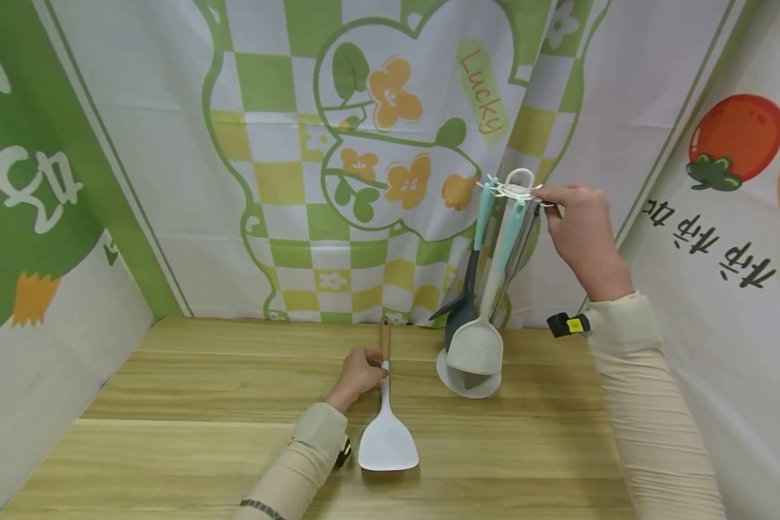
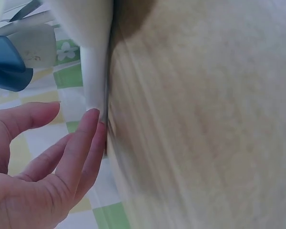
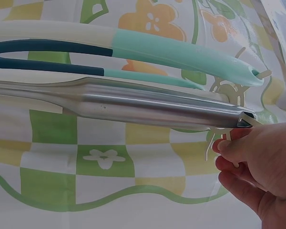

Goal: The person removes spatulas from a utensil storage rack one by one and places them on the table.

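A white spatula (image 1: 388, 440) with a wooden-ended handle lies on the wooden table, its blade toward me. My left hand (image 1: 359, 377) is at its handle; in the left wrist view the fingertips (image 2: 91, 117) meet the white handle while the thumb stands apart. To the right, a white utensil rack (image 1: 469, 386) stands upright, hung with a cream turner (image 1: 477, 347), a dark-headed utensil with a mint handle (image 1: 484, 217) and a steel-handled utensil (image 3: 148, 102). My right hand (image 1: 581, 227) pinches a hook at the rack's top, close beside the steel handle's end.
A patterned cloth (image 1: 286, 188) hangs behind the table (image 1: 201, 412), with more printed cloth at both sides. The rack stands near the table's back edge, close to the cloth.
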